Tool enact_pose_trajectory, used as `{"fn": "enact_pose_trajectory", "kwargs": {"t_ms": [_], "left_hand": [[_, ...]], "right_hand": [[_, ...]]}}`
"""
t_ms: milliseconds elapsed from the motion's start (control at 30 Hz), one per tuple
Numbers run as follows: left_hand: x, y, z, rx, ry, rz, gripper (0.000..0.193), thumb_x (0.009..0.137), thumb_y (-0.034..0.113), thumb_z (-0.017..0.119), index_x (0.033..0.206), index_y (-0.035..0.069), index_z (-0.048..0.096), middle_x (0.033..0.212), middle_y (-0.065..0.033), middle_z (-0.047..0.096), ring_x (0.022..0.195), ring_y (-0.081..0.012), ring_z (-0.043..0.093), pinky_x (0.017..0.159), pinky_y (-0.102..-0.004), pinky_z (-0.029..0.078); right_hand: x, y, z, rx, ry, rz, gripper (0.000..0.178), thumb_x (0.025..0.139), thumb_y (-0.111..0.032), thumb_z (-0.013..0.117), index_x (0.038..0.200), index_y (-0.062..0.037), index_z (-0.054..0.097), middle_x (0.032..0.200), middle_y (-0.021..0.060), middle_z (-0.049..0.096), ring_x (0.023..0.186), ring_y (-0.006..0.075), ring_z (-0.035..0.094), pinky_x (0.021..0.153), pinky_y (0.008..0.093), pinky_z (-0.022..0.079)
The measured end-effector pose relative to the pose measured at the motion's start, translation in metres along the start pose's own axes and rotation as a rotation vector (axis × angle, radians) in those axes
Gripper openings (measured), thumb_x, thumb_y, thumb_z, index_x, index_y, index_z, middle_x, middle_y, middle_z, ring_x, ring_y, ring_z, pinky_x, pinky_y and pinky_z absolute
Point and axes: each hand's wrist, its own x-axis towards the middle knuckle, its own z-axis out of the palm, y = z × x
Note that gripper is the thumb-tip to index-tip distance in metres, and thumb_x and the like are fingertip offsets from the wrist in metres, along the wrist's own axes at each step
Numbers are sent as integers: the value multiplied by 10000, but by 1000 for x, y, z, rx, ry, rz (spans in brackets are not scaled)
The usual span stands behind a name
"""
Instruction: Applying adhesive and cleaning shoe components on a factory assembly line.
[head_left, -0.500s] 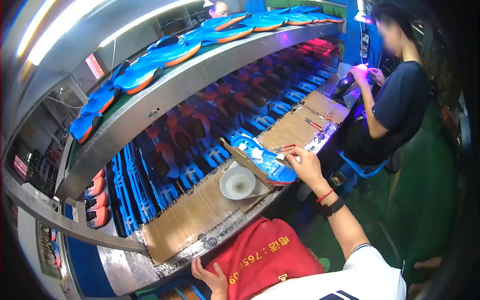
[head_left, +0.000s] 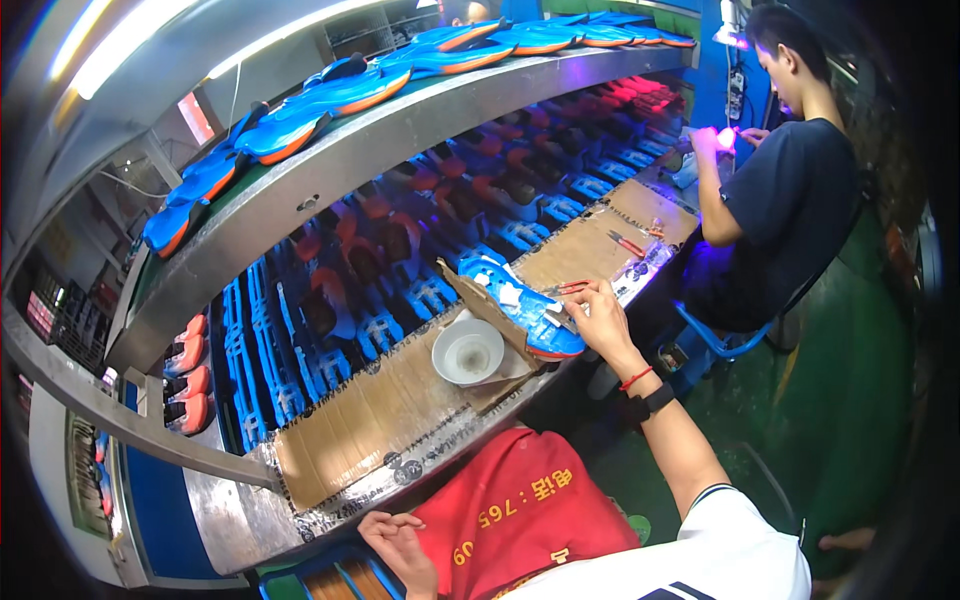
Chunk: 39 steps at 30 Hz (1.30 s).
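My right hand (head_left: 602, 322), with a red string and a dark watch at its wrist, is over the near end of a blue sole-shaped piece with an orange edge (head_left: 490, 268). Thumb and fingertips are pinched together; whatever lies between them is too small to make out. White scraps (head_left: 510, 295) lie in the blue piece. Just beyond my fingers is a pair of red-handled snips (head_left: 570, 288). My left hand (head_left: 398, 548) is by the bench's front edge, beside the red apron (head_left: 520, 500), fingers loosely bent and nothing visible in them.
A white bowl (head_left: 440, 362) stands on the cardboard (head_left: 340, 435) covering the bench, next to an upright cardboard flap (head_left: 485, 305). More snips (head_left: 628, 244) lie farther right. Blue-and-orange pieces (head_left: 285, 138) line the shelf above. A co-worker (head_left: 800, 180) sits at right under a purple lamp.
My left hand has drawn back from the bench edge and its fingers have bent. My right hand stays pinched over the blue piece. The co-worker's hands have shifted.
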Motion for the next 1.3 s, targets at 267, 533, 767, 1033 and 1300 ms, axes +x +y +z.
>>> {"fn": "enact_pose_trajectory", "kwargs": {"t_ms": [267,533,767,1033,1300], "left_hand": [[26,136,23,-661,-199,41,531,886,545,640,1097,96,452,1268,-89,398,982,-281,524,804,-454,522],[18,207,39,-1096,-301,289,515,870,391,721,1029,-19,453,1156,-95,376,902,-279,547,604,-444,601],[18,221,50,-1242,-286,242,439,913,286,679,982,-44,397,1137,-112,385,828,-283,563,555,-447,627],[22,214,49,-1217,-260,247,430,911,279,683,973,-34,396,1133,-116,391,783,-275,553,522,-411,619],[25,209,49,-1219,-303,229,450,905,305,692,994,-36,412,1130,-131,401,717,-272,551,505,-401,612]], "right_hand": [[0,6,2,22,-12,-3,163,820,-175,714,874,-23,735,1063,174,589,984,343,630,875,408,500],[0,11,4,-41,-24,-18,199,844,-222,698,885,-28,723,994,183,582,961,352,618,844,411,493],[9,10,1,-83,-70,13,238,836,-252,707,847,-17,742,970,200,599,946,349,617,846,410,487],[14,10,4,-78,-66,6,261,829,-249,713,856,9,737,950,210,611,939,352,619,845,412,487],[11,7,0,-76,-94,-13,219,824,-220,725,888,-10,740,947,199,615,935,344,622,840,410,484]]}}
